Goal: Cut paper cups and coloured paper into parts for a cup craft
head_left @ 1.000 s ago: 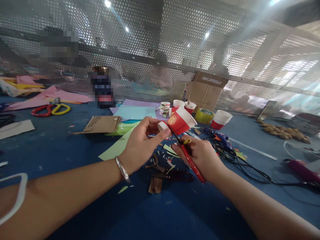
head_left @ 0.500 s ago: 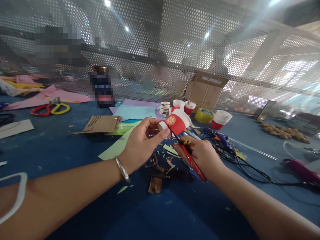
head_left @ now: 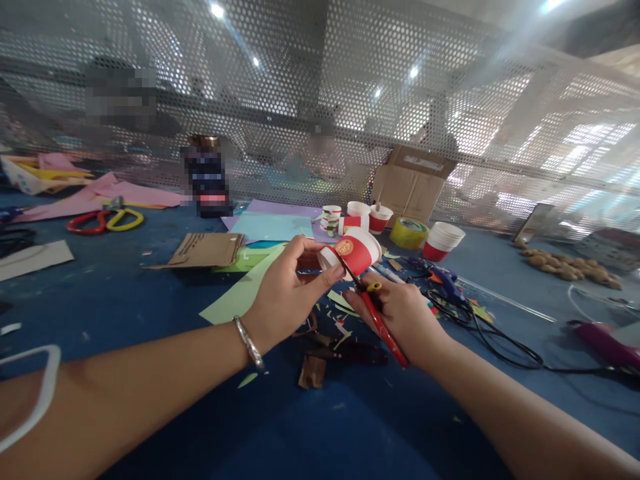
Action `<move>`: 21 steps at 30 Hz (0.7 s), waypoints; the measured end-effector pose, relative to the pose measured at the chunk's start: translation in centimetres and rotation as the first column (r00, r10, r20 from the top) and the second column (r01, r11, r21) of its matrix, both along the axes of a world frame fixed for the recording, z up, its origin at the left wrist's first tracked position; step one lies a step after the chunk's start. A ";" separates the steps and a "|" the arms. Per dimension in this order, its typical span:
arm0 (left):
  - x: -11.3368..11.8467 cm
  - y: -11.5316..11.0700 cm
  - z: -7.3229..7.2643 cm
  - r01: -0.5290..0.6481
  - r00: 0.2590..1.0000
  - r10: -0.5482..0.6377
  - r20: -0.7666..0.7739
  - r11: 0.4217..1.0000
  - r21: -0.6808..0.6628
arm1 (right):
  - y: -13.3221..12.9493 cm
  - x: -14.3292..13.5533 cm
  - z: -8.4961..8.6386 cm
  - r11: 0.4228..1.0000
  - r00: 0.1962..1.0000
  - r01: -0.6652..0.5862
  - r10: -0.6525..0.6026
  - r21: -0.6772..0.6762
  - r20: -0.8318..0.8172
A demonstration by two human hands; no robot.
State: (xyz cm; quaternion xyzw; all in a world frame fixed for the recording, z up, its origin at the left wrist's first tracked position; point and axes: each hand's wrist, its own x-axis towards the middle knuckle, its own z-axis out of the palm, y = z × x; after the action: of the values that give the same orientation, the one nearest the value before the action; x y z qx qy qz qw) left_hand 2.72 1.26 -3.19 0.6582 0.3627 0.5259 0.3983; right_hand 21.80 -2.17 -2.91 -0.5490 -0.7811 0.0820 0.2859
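Tilted on its side above the table is a red and white paper cup [head_left: 361, 252] with a gold emblem. My left hand [head_left: 287, 287] grips it near its base end, thumb in front and fingers behind. My right hand [head_left: 400, 310] is closed around red and yellow scissors [head_left: 381, 327], whose blades reach up to the cup's wall near my left thumb. Part of the blades is hidden by the cup. Paper scraps [head_left: 343, 327] and a dark-handled tool [head_left: 357, 351] lie on the table below my hands.
Several paper cups [head_left: 443, 240] and yellow tape [head_left: 409, 233] stand behind. A glue gun [head_left: 447, 283] with black cable lies right; a purple tool [head_left: 600, 340] is farther right. Left are cardboard [head_left: 207, 250], coloured paper [head_left: 275, 223] and another pair of scissors [head_left: 105, 220]. A perforated screen [head_left: 280, 100] rises behind.
The cup has tipped and lowered slightly, its open rim turning more away from me. The scissors stay at its wall, shifted slightly. Both hands keep their holds.
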 end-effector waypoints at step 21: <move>0.4 0.0 0.4 0.117 0.948 -0.038 0.317 0.964 -0.237 | -0.1 -0.1 0.4 1.000 1.000 0.009 -0.009 -0.012 0.002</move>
State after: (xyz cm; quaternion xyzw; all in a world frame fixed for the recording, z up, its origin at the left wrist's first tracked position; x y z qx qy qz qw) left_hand 3.13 1.24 -2.76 0.5253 0.3335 0.5557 0.5514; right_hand 21.69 -2.23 -2.47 -0.5542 -0.7786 0.0849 0.2820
